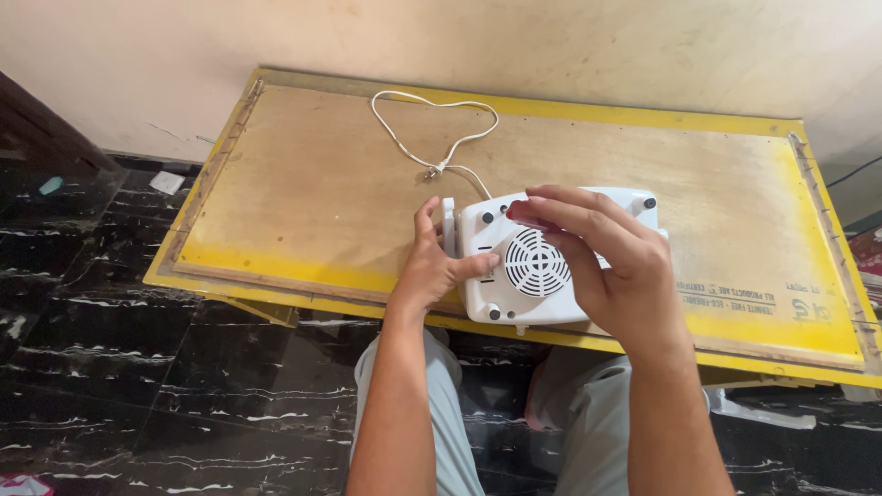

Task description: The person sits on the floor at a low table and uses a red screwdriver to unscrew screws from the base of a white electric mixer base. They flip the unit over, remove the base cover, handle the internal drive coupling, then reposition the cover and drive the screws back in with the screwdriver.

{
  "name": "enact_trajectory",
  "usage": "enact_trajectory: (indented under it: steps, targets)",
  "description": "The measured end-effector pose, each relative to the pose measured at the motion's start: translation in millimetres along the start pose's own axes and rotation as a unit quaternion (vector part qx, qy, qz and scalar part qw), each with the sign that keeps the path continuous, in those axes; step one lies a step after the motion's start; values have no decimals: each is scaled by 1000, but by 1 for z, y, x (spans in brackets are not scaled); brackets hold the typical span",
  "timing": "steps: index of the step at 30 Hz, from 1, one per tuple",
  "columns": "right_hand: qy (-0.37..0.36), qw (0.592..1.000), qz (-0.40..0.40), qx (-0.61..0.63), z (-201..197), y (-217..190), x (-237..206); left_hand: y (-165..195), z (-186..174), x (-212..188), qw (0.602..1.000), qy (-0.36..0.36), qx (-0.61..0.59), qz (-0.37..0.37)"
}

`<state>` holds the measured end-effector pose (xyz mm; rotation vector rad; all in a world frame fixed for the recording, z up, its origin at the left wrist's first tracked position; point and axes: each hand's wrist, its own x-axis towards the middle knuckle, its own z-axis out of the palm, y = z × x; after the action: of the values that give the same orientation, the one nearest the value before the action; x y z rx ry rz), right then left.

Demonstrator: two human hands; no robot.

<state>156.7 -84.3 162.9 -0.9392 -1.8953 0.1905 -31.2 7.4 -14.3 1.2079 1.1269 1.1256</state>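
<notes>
Nearest the camera, two bare forearms rise from the person's lap, grey trousers showing between them above a black marble floor. The left hand comes up almost straight, wrist a little bent, palm clasped against the left edge of a white appliance base; its thumb lies across the underside and the fingers wrap the far side, so it grips the casing. The right hand reaches in from the right, bent at the wrist, fingers stretched leftward over the round vent grille. They pinch a small red object near the top edge; what it is cannot be told. The base lies upside down at the near edge of a plywood board with a yellow border. Beyond, its white power cord loops toward the wall.
</notes>
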Motion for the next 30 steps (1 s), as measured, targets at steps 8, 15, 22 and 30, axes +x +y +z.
enact_trajectory:
  steps: [8,15,22,30]
  targets:
    - [116,993,4,-18,15,17,-12,4,-1,-3,1000,11,18,3]
    - [132,982,68,-118,17,19,-10,6,0,-3,1000,5,-3,-1]
    - [-29,998,-11,51,-3,4,-3,3,-1,-1,1000,12,27,9]
    - [0,1000,9,4,5,-2,0,5,0,-3,999,16,31,6]
